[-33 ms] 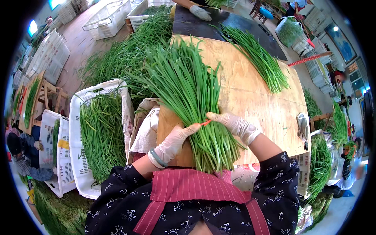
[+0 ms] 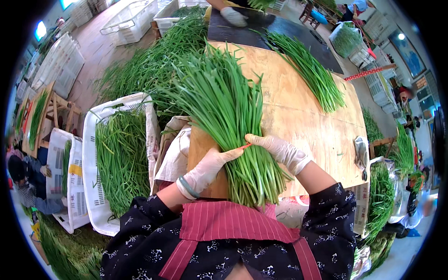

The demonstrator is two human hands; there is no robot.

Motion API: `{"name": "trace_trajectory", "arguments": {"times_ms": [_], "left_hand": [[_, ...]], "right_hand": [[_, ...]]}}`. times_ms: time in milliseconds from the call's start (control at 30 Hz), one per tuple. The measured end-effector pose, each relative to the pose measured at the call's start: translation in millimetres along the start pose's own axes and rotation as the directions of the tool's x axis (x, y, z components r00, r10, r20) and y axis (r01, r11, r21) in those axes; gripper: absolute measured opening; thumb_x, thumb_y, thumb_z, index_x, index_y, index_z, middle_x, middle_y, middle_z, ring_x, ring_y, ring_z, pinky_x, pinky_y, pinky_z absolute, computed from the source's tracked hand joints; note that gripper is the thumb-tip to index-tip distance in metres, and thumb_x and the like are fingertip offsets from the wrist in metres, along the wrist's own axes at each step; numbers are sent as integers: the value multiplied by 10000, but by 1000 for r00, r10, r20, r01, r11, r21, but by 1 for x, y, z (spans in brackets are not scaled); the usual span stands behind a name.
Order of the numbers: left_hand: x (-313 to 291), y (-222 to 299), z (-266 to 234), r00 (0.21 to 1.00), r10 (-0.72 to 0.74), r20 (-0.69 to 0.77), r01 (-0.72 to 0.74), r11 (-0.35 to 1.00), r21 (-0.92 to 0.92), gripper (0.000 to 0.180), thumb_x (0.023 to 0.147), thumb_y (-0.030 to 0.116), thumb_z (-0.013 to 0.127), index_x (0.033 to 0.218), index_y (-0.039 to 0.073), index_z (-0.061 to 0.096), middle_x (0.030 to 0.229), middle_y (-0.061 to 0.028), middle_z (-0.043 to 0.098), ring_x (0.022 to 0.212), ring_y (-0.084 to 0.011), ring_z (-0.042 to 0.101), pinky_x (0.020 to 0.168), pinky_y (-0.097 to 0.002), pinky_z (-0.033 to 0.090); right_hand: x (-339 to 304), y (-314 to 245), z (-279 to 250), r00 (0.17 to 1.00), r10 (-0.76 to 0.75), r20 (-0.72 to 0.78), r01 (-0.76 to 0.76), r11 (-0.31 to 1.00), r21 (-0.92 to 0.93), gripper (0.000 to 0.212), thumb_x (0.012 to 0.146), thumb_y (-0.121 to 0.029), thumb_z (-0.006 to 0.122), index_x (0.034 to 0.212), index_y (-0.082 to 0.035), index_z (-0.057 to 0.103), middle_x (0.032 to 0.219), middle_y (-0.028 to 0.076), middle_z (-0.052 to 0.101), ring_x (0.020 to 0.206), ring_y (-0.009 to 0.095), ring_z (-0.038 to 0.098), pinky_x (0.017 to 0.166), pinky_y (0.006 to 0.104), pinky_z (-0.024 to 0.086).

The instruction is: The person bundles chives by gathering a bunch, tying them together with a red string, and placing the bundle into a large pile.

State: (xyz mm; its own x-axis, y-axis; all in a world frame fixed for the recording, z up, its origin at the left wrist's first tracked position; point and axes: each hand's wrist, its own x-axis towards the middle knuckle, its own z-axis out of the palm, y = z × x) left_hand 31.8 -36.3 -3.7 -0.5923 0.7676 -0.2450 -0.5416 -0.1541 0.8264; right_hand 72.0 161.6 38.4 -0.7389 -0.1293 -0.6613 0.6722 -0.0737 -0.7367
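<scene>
A thick bundle of garlic chives [image 2: 224, 100] lies across the near left part of the wooden board, leaves pointing away and cut pale stems toward me. A thin red-orange tie [image 2: 243, 146] crosses the top of the stems. My left hand [image 2: 210, 168], in a whitish thin glove with a grey-green band at the wrist, is closed at the bundle's left side, its thumb at one end of the tie. From the right, my right hand [image 2: 280, 150], gloved alike, pinches the tie's other end. The fingers under the bundle are hidden.
A smaller bunch of chives [image 2: 310, 70] lies on the board's [image 2: 322, 140] far right. White crates [image 2: 91, 186] of chives stand at left, beside a loose heap of chives [image 2: 144, 70]. Another person's gloved hand [image 2: 234, 17] rests on the dark table [image 2: 284, 28] beyond.
My hands and the bundle stay almost in place; the tie between my thumbs shows slightly straighter. The other person's gloved hand has shifted a little left.
</scene>
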Motion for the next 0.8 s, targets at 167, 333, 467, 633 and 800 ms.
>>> {"name": "trace_trajectory", "arguments": {"times_ms": [167,333,467,633,800], "left_hand": [[5,3,3,994,106,-26,-104,994,45,528,808,167,665,1252,26,417,1168,-59,533,1056,-157,514,924,-289,406],[7,-12,4,963,147,-227,-160,986,-38,538,743,130,731,1178,12,439,1087,-74,572,967,-169,570,830,-304,476],[9,-7,16,956,160,-247,-171,985,-23,550,717,124,749,1149,-7,435,1091,-98,567,969,-180,573,824,-307,486],[10,-14,12,959,160,-232,-170,985,-22,558,731,153,744,1167,-9,435,1109,-96,556,983,-176,562,836,-302,473],[9,-11,-8,965,146,-219,-167,983,-81,598,822,341,650,1239,-19,415,1172,-91,529,1049,-162,500,925,-281,380]], "right_hand": [[6,14,1,922,-337,-191,279,919,-278,628,755,-486,666,1122,10,547,1052,140,613,888,210,614,784,331,484],[12,-46,24,529,-841,-118,248,286,-926,475,710,-377,698,1075,-87,604,955,121,611,891,305,598,782,406,452],[34,-75,48,598,-795,107,125,-39,-991,352,715,-279,692,1024,-118,643,931,107,611,890,282,596,783,378,459],[48,-88,42,800,-591,-100,67,253,-965,220,732,-263,660,856,-84,688,789,108,650,768,257,625,712,346,478],[22,-79,27,785,-586,-198,184,527,-830,230,742,-238,683,847,-33,685,718,86,650,665,144,594,651,270,458]]}}
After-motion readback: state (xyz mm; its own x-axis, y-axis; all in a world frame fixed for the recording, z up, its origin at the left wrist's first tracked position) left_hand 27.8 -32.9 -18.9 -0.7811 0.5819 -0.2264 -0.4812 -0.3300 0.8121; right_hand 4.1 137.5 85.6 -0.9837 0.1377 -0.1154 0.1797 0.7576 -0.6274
